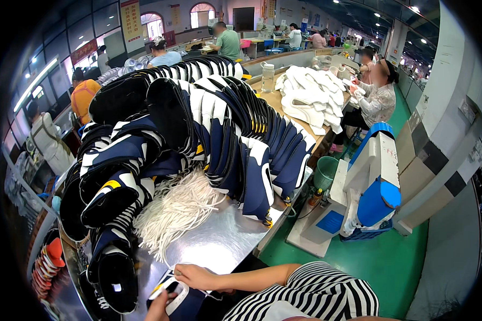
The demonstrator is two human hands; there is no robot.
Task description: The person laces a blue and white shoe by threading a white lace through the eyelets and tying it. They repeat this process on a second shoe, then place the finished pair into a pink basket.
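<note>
At the table's near edge lies a navy, white and yellow shoe upper point(179, 300), low in the picture and partly under my hands. My left hand point(158, 307) is closed on its near left edge. Just beyond, my right hand point(194, 276) is pinched together at the upper's white eyelet part, where a thin white lace runs by the fingertips. A loose heap of white shoelaces point(178, 209) lies on the metal tabletop ahead. Around the heap stand long nested rows of matching shoe uppers point(254, 182), black inside.
White shoe pieces point(310, 96) and a clear bottle point(267, 76) are on the wooden table beyond. A blue and white machine point(372, 182) stands on the green floor at right, near a green bin point(325, 172). Several people work at benches farther off.
</note>
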